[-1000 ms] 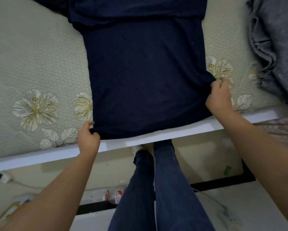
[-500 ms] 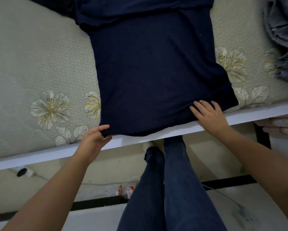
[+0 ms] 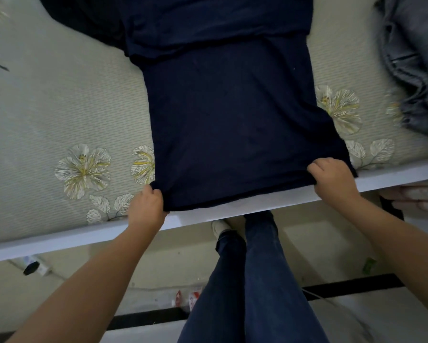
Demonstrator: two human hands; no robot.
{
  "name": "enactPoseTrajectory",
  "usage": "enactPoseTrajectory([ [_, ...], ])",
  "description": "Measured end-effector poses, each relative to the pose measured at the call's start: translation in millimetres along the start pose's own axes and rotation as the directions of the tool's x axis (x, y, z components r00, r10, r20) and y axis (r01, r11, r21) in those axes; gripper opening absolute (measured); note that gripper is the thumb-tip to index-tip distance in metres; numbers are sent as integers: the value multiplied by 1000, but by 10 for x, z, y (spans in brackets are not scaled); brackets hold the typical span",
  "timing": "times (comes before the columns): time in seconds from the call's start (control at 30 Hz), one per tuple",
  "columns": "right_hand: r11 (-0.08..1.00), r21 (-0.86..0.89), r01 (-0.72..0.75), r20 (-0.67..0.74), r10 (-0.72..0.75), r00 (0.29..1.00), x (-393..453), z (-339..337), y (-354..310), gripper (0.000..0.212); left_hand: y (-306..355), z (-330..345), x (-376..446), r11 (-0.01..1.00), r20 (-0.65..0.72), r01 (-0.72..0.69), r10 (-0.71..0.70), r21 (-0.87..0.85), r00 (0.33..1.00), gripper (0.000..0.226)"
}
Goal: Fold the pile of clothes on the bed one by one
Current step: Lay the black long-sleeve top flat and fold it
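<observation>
A soft, matte navy shirt (image 3: 232, 120) lies spread flat at the frame's centre on the bed (image 3: 59, 107), whose woven cover bears a flower print. The left hand (image 3: 147, 206) pinches the shirt's lower-left hem corner with curled fingers; the right hand (image 3: 331, 177) grips the lower-right hem. Crumpled grey clothing (image 3: 416, 65) sits upper right.

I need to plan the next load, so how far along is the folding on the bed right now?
Early, it seems. Done: the navy T-shirt lies flat on the floral bedsheet, its top part apparently folded over. In hand: the left hand and right hand grip its bottom hem corners at the bed's edge, likely ready to fold upward. Left: finishing this shirt, plus the crumpled grey garment at the right.
</observation>
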State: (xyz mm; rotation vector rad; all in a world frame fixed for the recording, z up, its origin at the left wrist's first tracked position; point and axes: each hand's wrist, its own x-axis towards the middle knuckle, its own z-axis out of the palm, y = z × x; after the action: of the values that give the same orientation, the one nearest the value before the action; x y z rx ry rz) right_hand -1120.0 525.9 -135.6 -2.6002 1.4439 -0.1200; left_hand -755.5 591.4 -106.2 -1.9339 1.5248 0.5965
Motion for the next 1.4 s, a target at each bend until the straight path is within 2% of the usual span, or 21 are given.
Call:
enactPoseTrajectory([
  [0.13, 986, -50, -162, -7, 162, 987, -172, -147, 135, 34, 65, 6, 53, 993, -149, -72, 86, 96, 985, 19],
  [0.2, 988, -81, -130, -13, 130, 991, -218, -217, 136, 34, 49, -14, 11, 955, -327, -272, 296, 120, 898, 21],
  [0.27, 994, -105, -38, -45, 33, 998, -258, -267, 92, 19, -21, -25, -58, 874, -447, -395, 484, 282, 753, 30],
  [0.37, 982, -167, 88, -11, -91, 996, -286, -290, -49, 20, -131, -47, -133, 788, -413, -455, 608, 414, 678, 49],
  [0.4, 978, -183, 104, 76, -92, 993, -296, -262, -84, 27, -154, -41, -143, 775, -364, -485, 623, 404, 693, 51],
  [0.43, 976, -195, 96, 255, -44, 966, -303, -258, -121, 37, -180, -36, -153, 770, -299, -500, 623, 395, 723, 52],
  [0.47, 979, -192, 71, 448, 23, 894, -331, -269, -132, 46, -216, -9, -161, 768, -219, -499, 609, 401, 762, 53],
  [0.5, 984, -179, 14, 619, 102, 779, -352, -305, -135, 50, -271, 35, -152, 760, -118, -498, 589, 419, 800, 56],
  [0.53, 985, -171, -32, 724, 148, 674, -348, -343, -133, 52, -334, 68, -161, 772, -1, -507, 549, 382, 836, 60],
  [0.57, 987, -151, -62, 778, 157, 608, -331, -382, -143, 53, -376, 71, -188, 794, 113, -499, 493, 347, 862, 63],
  [0.67, 989, -144, -32, 885, 144, 443, -231, -518, -236, 49, -463, 131, -291, 835, 275, -504, 443, 221, 854, 67],
  [0.77, 984, -173, 43, 929, 149, 339, -97, -638, -348, 36, -500, 76, -407, 899, 393, -434, 377, 65, 839, 65],
  [0.83, 973, -231, 15, 897, 207, 392, 26, -718, -374, 35, -512, -22, -457, 930, 294, -367, 346, 17, 891, 66],
  [0.87, 962, -272, -25, 852, 253, 459, 98, -774, -367, 37, -517, -85, -456, 943, 176, -332, 325, 10, 929, 68],
  [0.93, 929, -334, -159, 674, 354, 649, 244, -904, -308, 40, -515, -240, -402, 970, -85, -244, 242, -14, 967, 70],
  [0.97, 914, -333, -230, 555, 388, 736, 314, -966, -262, 41, -501, -335, -349, 978, -189, -205, 194, -40, 963, 69],
  [1.03, 900, -315, -302, 362, 408, 838, 472, -1073, -162, 46, -448, -549, -205, 984, -320, -148, 111, -96, 941, 64],
  [1.1, 891, -322, -321, 241, 404, 882, 678, -1160, -45, 46, -381, -788, -29, 983, -406, -119, 54, -137, 912, 60],
  [1.2, 882, -315, -350, 137, 407, 903, 1049, -1259, 156, 38, -309, -1172, 290, 978, -478, -74, -29, -196, 878, 60],
  [1.3, 869, -304, -391, 119, 442, 889, 1463, -1308, 393, 36, -254, -1559, 637, 967, -492, -43, -89, -251, 866, 60],
  [1.4, 844, -272, -463, 180, 517, 837, 1923, -1320, 603, 28, -200, -1863, 952, 953, -463, -9, -139, -302, 875, 62],
])
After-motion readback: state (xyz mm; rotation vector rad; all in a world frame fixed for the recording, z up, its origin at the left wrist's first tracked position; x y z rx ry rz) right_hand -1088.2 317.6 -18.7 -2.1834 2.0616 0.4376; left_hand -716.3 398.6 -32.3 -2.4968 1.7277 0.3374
